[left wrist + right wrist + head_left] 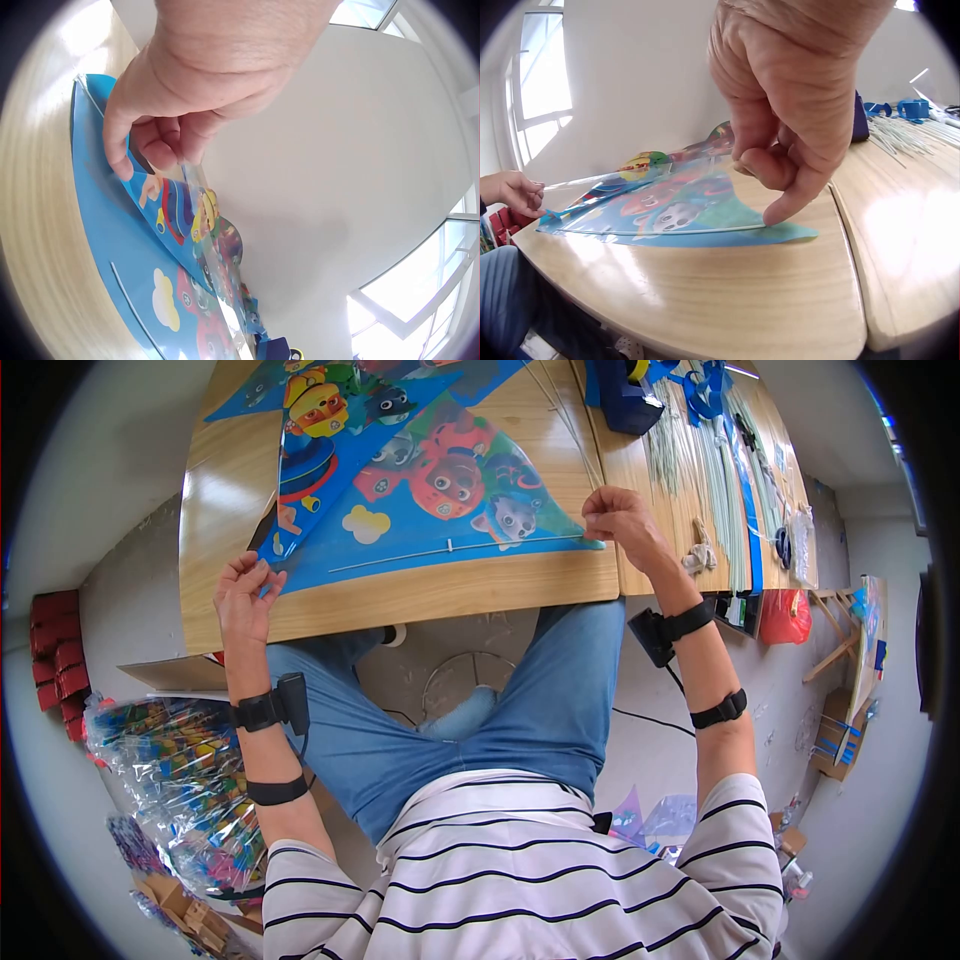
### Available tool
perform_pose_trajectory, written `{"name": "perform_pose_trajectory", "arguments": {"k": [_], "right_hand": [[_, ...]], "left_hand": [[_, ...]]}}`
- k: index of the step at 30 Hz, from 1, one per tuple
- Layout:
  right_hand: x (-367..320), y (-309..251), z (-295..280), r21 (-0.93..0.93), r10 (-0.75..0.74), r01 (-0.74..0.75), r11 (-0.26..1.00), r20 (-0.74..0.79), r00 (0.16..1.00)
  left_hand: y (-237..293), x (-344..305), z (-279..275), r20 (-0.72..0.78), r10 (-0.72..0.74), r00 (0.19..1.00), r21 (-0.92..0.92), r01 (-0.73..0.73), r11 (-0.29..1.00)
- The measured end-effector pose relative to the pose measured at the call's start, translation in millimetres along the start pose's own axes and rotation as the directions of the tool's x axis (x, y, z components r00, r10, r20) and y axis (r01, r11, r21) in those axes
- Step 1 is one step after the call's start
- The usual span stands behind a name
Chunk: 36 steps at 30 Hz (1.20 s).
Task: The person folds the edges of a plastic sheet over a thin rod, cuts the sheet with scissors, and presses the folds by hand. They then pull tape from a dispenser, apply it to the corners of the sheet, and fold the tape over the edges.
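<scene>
A blue, partly see-through plastic sheet [355,555] printed with cartoon dogs lies on the wooden table, its long edge along the front. On it, near that edge, lies a thin pale rod [400,563] with a small white clip [450,545] around its middle. My left hand [243,595] pinches the raised edge of a printed blue flap [150,199] at the sheet's left corner. At the opposite corner, my right hand [628,525] touches the rod's end with one fingertip [774,214]. Its other fingers are loosely bent above the sheet.
Further printed sheets and long thin rods [560,410] lie toward the back. On the adjoining right table are a dark blue box [625,400], bundled pale rods [715,470] and blue ribbon [705,395]. A red bag [785,617] is beside that table.
</scene>
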State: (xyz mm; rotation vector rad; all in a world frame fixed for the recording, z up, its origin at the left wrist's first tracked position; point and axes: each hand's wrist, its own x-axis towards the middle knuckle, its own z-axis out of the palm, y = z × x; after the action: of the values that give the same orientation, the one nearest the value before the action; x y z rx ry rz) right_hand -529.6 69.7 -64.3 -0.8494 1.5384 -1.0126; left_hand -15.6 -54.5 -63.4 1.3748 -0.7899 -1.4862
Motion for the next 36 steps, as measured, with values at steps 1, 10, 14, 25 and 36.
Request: {"name": "perform_pose_trajectory", "arguments": {"k": [1, 10, 14, 25, 36], "right_hand": [[-1, -1, -1, -0.017, -0.015, 0.014, 1.0, -0.023, 1.0], [-5, -6, -11, -0.038, -0.01, 0.009, 0.999, -0.034, 0.999], [-5, -3, -17, -0.073, 0.032, -0.035, 0.997, -0.039, 0.999], [5, -6, -6, -0.011, 0.025, -0.025, 1.0, -0.011, 1.0], [14, -17, 19, -0.061, 0.011, -0.005, 0.998, 0.091, 0.996]], "left_hand": [[0, -1, 2, -0.003, -0.003, 1.0, 0.006, 0.003, 1.0], [-16, 3, 12, 0.069, -0.084, 0.994, -0.145, 0.093, 0.985], [-17, 1, 19, 0.045, -0.126, 0.991, -0.124, 0.131, 0.984], [-16, 12, 1, 0.03, -0.14, 0.99, -0.162, 0.143, 0.976], [9, 1, -28, -0.005, -0.054, 0.999, -0.133, 0.052, 0.99]]}}
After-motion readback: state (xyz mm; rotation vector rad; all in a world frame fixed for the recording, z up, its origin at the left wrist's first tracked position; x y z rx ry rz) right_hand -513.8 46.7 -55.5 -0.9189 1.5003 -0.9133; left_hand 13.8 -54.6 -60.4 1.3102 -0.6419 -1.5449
